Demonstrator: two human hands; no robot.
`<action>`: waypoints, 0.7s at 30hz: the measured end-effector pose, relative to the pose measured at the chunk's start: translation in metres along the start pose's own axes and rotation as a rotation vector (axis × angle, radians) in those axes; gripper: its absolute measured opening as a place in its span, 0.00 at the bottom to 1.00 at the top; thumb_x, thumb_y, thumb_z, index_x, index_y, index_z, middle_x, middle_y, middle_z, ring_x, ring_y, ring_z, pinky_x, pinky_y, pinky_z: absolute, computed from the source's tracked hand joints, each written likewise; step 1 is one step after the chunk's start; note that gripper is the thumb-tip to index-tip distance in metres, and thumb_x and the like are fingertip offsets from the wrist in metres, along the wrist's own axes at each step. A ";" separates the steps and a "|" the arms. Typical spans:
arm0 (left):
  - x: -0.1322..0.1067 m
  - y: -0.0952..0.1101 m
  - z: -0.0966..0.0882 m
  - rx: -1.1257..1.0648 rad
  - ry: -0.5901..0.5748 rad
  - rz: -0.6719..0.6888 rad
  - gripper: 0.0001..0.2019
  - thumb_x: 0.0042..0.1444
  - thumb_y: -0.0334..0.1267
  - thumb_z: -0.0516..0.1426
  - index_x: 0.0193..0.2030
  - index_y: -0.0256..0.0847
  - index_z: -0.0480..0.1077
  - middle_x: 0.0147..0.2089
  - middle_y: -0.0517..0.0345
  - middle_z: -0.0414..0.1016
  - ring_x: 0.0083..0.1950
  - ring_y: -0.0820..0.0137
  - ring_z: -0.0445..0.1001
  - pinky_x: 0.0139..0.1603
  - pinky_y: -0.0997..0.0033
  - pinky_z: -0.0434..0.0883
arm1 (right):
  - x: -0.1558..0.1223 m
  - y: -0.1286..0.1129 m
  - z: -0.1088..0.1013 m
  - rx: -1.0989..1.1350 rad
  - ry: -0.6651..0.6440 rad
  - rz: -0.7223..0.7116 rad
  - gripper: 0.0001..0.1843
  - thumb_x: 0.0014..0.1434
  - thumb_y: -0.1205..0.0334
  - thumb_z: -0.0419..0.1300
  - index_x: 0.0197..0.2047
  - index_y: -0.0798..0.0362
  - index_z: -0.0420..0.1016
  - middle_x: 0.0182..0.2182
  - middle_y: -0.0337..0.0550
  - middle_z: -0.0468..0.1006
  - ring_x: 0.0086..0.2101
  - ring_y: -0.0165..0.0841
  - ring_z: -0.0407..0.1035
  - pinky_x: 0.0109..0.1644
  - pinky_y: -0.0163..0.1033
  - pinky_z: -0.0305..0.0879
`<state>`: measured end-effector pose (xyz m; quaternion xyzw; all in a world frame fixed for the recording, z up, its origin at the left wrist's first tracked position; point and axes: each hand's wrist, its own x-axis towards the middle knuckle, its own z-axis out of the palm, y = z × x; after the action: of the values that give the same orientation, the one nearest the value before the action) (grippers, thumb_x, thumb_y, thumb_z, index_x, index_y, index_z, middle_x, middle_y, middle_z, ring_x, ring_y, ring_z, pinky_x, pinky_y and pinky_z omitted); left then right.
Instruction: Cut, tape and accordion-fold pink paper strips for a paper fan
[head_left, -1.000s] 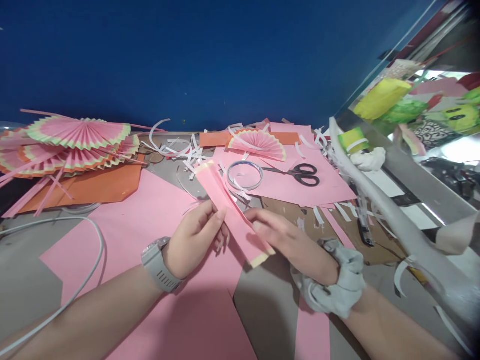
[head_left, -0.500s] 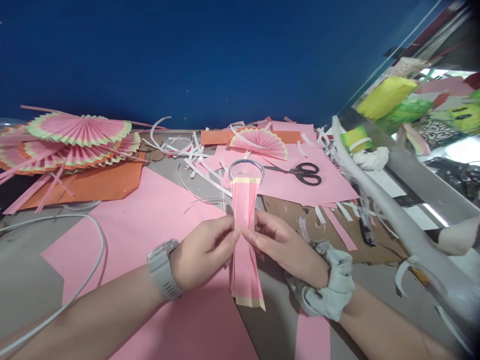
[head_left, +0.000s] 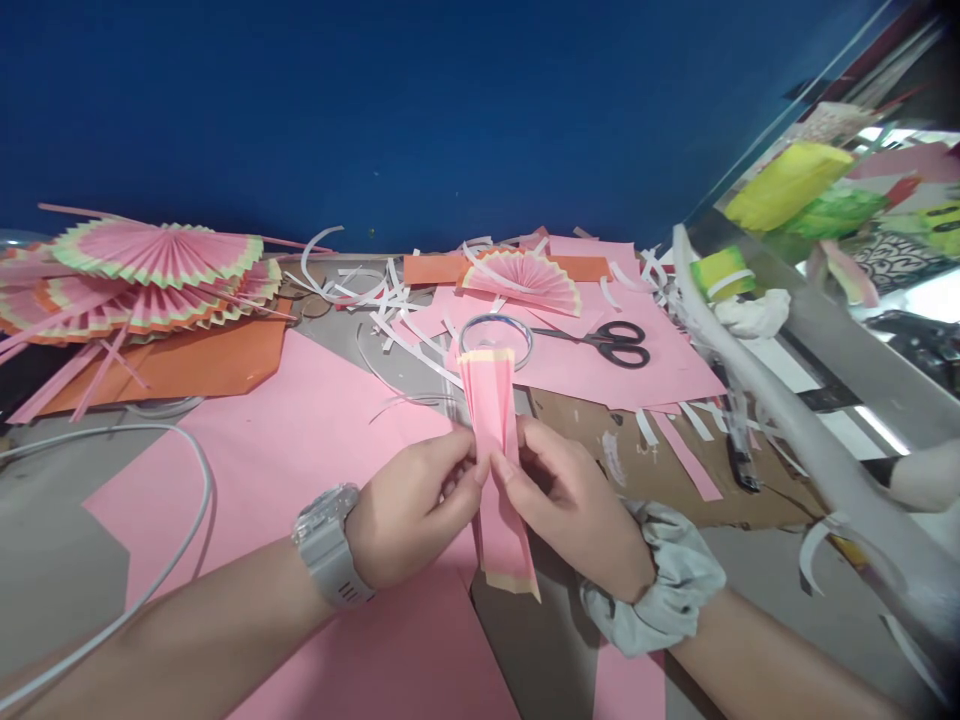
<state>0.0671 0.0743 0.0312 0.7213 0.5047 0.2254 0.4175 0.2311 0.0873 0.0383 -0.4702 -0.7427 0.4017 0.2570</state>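
A pleated strip of pink paper with pale yellow ends is held upright between my two hands, pinched in at its middle. My left hand, with a grey watch on the wrist, grips its left edge between thumb and fingers. From the other side my right hand pinches the same spot, thumb in front and fingers behind. A pale scrunchie circles that wrist. Just beyond the strip's top end lies a roll of clear tape. Black-handled scissors rest on pink paper to its right.
Finished paper fans are piled at the left on orange paper. Another folded fan lies at the back among white paper scraps. A large pink sheet spreads under my left arm. A cutter lies on cardboard.
The pleated strip has tilted, its lower end swinging slightly up and to the right. Both hands keep their pinch at its middle. The whole view has shifted slightly.
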 end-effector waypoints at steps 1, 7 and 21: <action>0.000 0.000 0.000 -0.027 0.003 0.012 0.11 0.61 0.38 0.44 0.27 0.41 0.55 0.25 0.63 0.62 0.25 0.74 0.60 0.27 0.73 0.57 | 0.000 0.000 0.000 0.044 -0.009 -0.004 0.06 0.58 0.64 0.53 0.29 0.52 0.61 0.24 0.35 0.65 0.26 0.28 0.60 0.27 0.34 0.56; -0.002 -0.001 -0.001 -0.052 0.054 0.058 0.10 0.60 0.36 0.45 0.28 0.40 0.58 0.25 0.64 0.61 0.25 0.75 0.59 0.27 0.74 0.57 | 0.003 0.001 0.001 0.194 -0.059 0.030 0.08 0.60 0.59 0.52 0.32 0.53 0.63 0.28 0.38 0.67 0.30 0.30 0.63 0.31 0.35 0.60; -0.004 0.002 0.003 0.001 0.040 0.028 0.12 0.59 0.36 0.47 0.25 0.40 0.56 0.22 0.65 0.60 0.22 0.76 0.56 0.24 0.75 0.56 | -0.006 -0.001 0.005 -0.175 0.071 -0.018 0.09 0.53 0.69 0.54 0.27 0.51 0.55 0.20 0.31 0.60 0.22 0.27 0.56 0.25 0.34 0.51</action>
<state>0.0691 0.0695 0.0316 0.7236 0.5031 0.2454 0.4038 0.2294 0.0800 0.0362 -0.4983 -0.7695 0.3158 0.2446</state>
